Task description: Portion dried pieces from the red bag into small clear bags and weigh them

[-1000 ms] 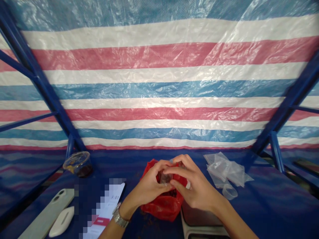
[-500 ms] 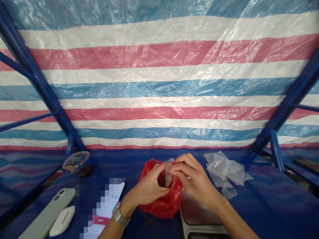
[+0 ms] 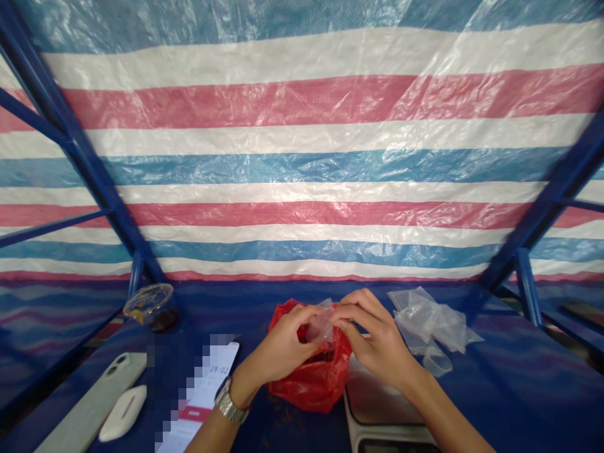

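Note:
A small clear plastic bag (image 3: 321, 324) is held between my two hands, above the mouth of a red plastic bag (image 3: 311, 390). My left hand (image 3: 283, 346) is closed on its left side, thumb and fingers curved round it. With thumb and fingertips, my right hand (image 3: 372, 333) pinches the right edge of the clear bag. Dark reddish-brown contents show inside the red bag below my left thumb; I cannot make out what they are. A digital scale (image 3: 384, 402) lies under my right forearm, beside the red bag.
Several clear plastic bags (image 3: 429, 318) lie right of my right hand, near a clear ring-like piece (image 3: 437, 360). Leftward are a lit phone (image 3: 207, 384), another phone (image 3: 94, 402), a white earbud case (image 3: 123, 412) and a plastic cup (image 3: 153, 308) with dark liquid. Blue bars slope at both sides.
The clear bag has risen slightly in my hands and shows more above the red bag's opening. My left thumb has moved up, uncovering more of the dark contents.

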{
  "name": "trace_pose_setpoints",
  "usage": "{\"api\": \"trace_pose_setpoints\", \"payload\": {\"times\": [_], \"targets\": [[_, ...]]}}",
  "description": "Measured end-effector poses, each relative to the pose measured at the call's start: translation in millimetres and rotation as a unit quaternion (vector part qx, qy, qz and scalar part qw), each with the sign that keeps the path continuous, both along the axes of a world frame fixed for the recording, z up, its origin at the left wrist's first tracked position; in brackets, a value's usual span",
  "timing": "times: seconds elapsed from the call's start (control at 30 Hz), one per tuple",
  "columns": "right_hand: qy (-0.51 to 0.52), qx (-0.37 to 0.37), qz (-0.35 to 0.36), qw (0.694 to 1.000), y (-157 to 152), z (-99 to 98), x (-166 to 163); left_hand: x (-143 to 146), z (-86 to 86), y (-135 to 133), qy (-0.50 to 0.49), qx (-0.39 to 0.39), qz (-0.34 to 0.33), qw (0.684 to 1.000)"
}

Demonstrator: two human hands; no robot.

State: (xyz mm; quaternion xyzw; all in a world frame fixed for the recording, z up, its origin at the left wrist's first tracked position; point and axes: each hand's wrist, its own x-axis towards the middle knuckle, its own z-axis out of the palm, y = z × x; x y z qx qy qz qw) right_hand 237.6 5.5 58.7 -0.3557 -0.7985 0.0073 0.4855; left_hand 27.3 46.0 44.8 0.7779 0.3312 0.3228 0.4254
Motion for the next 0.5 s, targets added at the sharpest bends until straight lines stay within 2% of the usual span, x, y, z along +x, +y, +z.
{"api": "trace_pose_setpoints", "payload": {"times": [0.1,0.2,0.37,0.5], "targets": [[-0.014,-0.046,0.002,0.999,-2,2.0,2,1,-1.7,3,-0.021,-0.008,0.005,1.0],[-0.054,-0.075,-0.001,0.996,-4,1.0,2,0,-3.0,3,-0.011,0.03,0.01,0.999],[-0.025,-0.023,-0.031,0.999,1,-3.2,-1,-3,-4.8,0,0.032,0.078,0.031,0.996],[0.05,0.014,-0.105,0.993,14,0.3,16,-6,-2.8,0,0.035,0.099,0.059,0.993]]}}
